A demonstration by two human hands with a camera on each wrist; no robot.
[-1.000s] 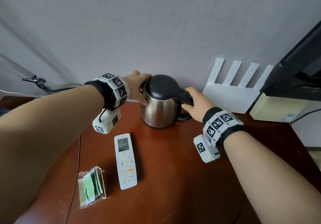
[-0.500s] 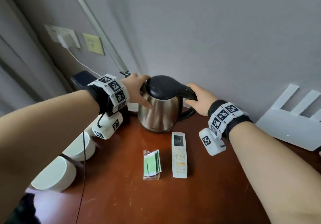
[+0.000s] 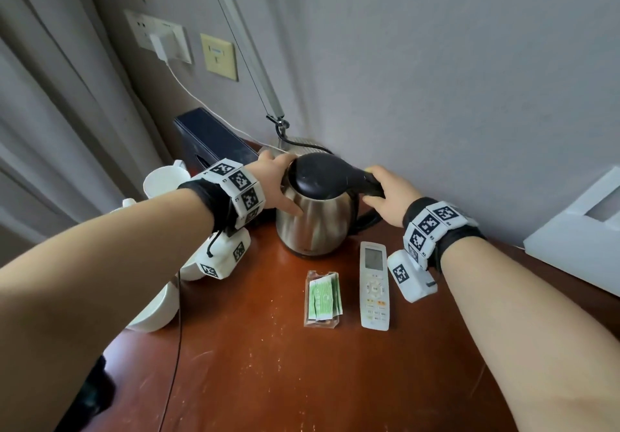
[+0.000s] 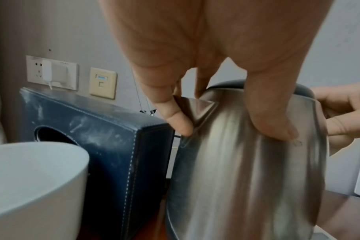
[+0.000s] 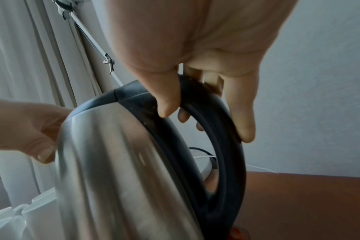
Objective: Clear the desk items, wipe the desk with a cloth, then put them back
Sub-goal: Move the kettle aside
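Red-brown wooden desk (image 3: pixel 268 364) in a grey-walled corner, curtain on the left, wall sockets above. Stainless electric kettle (image 3: pixel 315 227) stands at the back of the desk, beside a dark blue tissue box (image 3: pixel 208 136), white cups (image 3: pixel 164 176) further left. Right hand (image 3: pixel 389 193) has fingers curled round the black loop handle (image 5: pixel 222 129), thumb on top. Left hand (image 3: pixel 275 183) cups the spout side of the steel body, thumb pressed on the wall, fingers bent over the rim.

Handling, my read: rigid shell, smooth polished steel so the body is slippery; weight unknown, water level not visible. Handle is the real grip point, left hand only steadies. Keep it upright, mind the cord (image 3: pixel 302 144) behind.

In front: AC remote (image 3: pixel 374 284) and a clear holder of green sachets (image 3: pixel 322 297), side by side, not touching.

Versus 0.5 s ago: grips unchanged, kettle in the same spot relative to remote and holder; the camera has tipped, more wall and sockets in frame.
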